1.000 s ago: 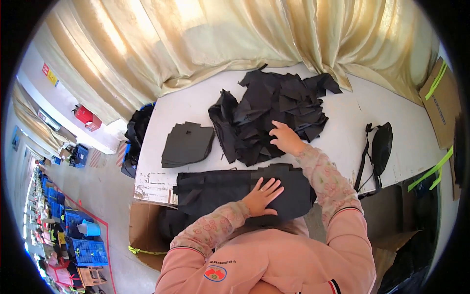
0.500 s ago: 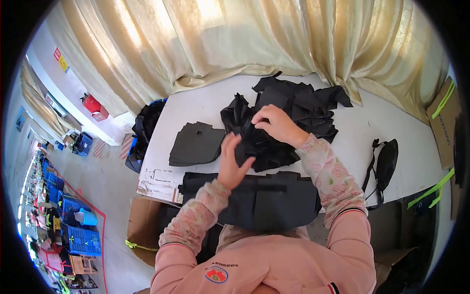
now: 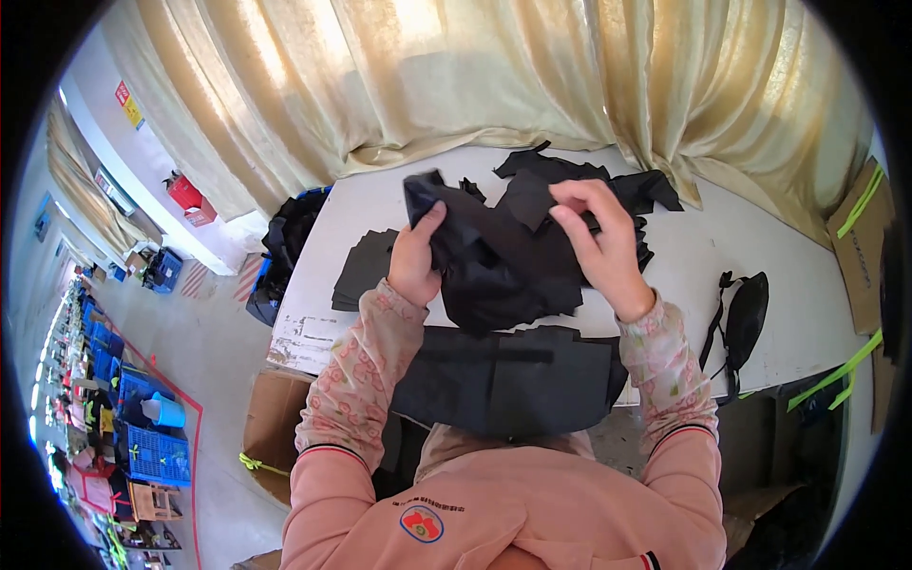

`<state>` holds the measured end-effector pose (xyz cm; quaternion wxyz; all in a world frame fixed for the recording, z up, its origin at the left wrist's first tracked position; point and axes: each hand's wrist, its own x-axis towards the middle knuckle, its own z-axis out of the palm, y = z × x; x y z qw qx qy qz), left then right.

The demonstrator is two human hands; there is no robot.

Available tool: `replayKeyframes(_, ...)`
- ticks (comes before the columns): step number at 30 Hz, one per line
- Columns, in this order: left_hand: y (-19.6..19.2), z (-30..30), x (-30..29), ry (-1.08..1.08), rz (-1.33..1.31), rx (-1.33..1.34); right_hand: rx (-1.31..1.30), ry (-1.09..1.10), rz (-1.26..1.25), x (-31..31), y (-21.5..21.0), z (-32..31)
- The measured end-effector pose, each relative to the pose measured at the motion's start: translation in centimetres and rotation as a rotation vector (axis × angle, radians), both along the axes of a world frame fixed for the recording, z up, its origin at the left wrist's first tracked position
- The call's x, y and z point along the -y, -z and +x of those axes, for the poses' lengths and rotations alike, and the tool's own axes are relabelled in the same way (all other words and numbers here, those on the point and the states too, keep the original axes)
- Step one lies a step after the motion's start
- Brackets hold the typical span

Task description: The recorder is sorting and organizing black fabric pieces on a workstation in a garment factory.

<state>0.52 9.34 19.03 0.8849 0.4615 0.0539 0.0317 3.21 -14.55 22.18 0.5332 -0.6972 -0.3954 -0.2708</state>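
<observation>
A black fabric piece [image 3: 503, 237] is stretched between my two hands above the table, its shiny folds hanging down in the middle. My left hand [image 3: 416, 258] is closed around its left end, thumb on top, with a corner sticking up past the fingers. The thumb and forefinger of my right hand [image 3: 603, 242] pinch at its upper right edge. Behind it lies a loose pile of black fabric pieces [image 3: 646, 190], partly covered by the raised piece and my right hand. A neat stack of dark flat pieces [image 3: 364, 271] sits beside my left wrist.
Along the table's near edge, a wide black panel with a strip [image 3: 503, 375] lies before me. A black strapped pouch [image 3: 748, 318] rests at right. Cream curtains [image 3: 456, 76] hang behind the white table [image 3: 309, 309]. A cardboard box [image 3: 271, 427] stands below at left.
A black fabric piece has come up from the pile into my hands. My left hand has moved left and up and closed on it; my right hand has shifted right.
</observation>
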Motion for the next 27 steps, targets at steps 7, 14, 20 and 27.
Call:
replayKeyframes(7,5.3,0.3,-3.9,0.238,-0.315,0.256,0.153,-0.031,-0.176,-1.2,2.1,-5.5)
replayKeyframes(14,5.1,0.6,-3.5,-0.107,1.222,0.774,-0.586,0.031,-0.428,-3.6,10.1,-4.9)
replayKeyframes(20,6.5,-1.7,-3.0,0.124,0.141,0.748,-0.266,-0.009,-0.138,-9.2,12.8,-6.6)
replayKeyframes(27,13.8,-3.0,0.4,-0.375,-0.328,-0.21,-0.536,-0.054,-0.156,-3.9,10.9,-6.3)
